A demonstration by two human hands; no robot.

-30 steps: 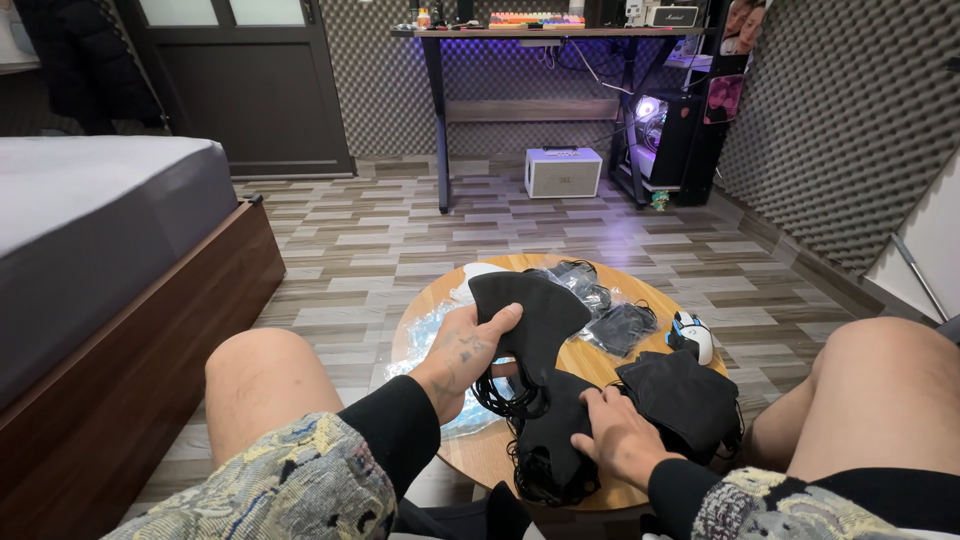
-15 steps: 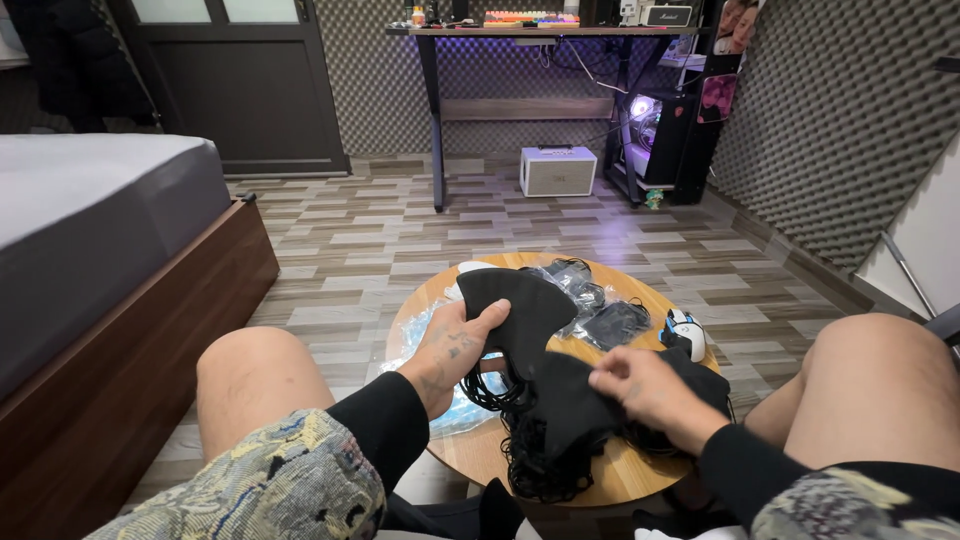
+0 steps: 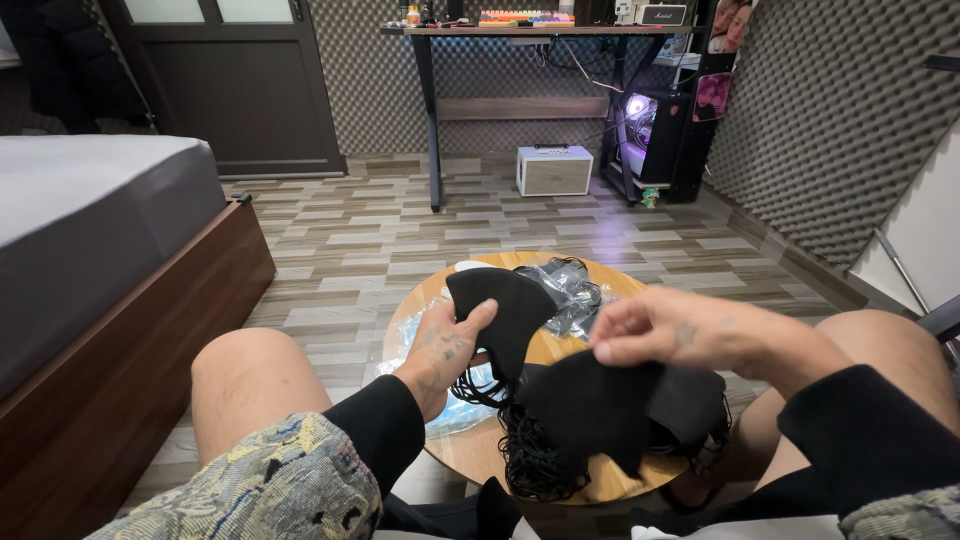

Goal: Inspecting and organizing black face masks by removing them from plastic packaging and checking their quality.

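While we have a single head view to inspect, we record it line by line.

Head view, left hand [image 3: 440, 350]: our grip is clamped on a black face mask [image 3: 505, 300], thumb on its near face and fingers behind it; the mask is held up over the round wooden tabletop [image 3: 470, 455].

Head view, right hand [image 3: 665, 330]: our fingertips are pinched together on the top edge of a second black mask [image 3: 595, 405], which hangs down from them above the tabletop's near side.

Head view, mask pile [image 3: 690, 400]: more black masks lie on the tabletop under the right hand, touching the hanging one.

Head view, ear loops [image 3: 535, 465]: a tangle of black cords lies at the tabletop's near edge.

Head view, clear wrappers [image 3: 580, 290]: crumpled on the far side of the tabletop, just behind the held mask.

Head view, surroundings: a bed [image 3: 90, 220] stands to the left; a desk [image 3: 540, 30] stands well apart at the far wall.
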